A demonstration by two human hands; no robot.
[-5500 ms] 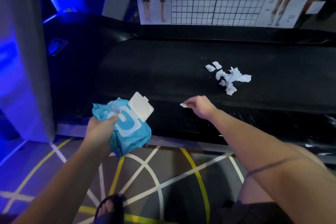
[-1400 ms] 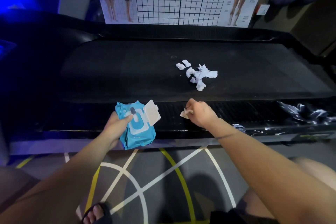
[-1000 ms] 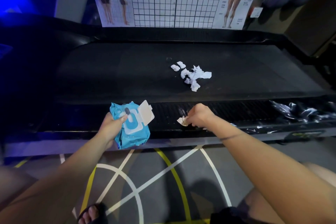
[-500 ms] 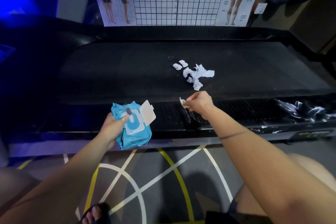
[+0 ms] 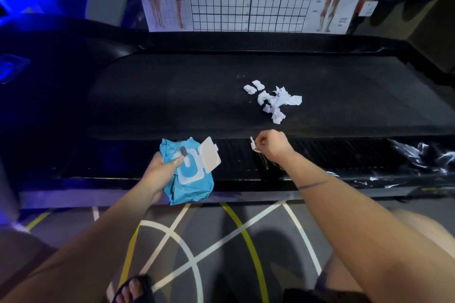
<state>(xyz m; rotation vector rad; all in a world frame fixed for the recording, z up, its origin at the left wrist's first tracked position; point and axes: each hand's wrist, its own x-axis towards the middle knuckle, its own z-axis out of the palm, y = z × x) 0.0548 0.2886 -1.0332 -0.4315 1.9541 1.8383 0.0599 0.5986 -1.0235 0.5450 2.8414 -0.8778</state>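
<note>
Right now the right hand (image 5: pixel 270 149) pinches a tiny wipe (image 5: pixel 252 144) between thumb and fingers. It sits at the top edge of the ribbed rail (image 5: pixel 236 158), just where the rail meets the black belt (image 5: pixel 172 96). The left hand (image 5: pixel 160 170) grips a blue pack (image 5: pixel 189 182) in the air above the near side of the rail, with the thumb on the front and the lid (image 5: pixel 209 155) flipped open. The wipe is very small, so it could slip out of the fingers if the hand rubs hard. It could also tear on the ribs. A torn bit might drop into the grooves or into the crack beside the belt, and it would be hard to get out. With so little wipe to hold, the fingertips might scrape on the ribs too. The pack is held from one side only, and it looks soft, so it could slide out and fall to the floor (image 5: pixel 221 241). The open lid lets air in, and the wipes inside could dry. A heap of white scraps (image 5: pixel 273 101) lies on the belt, close behind the right hand. A wide swing of that arm could knock them about and make more mess.
</note>
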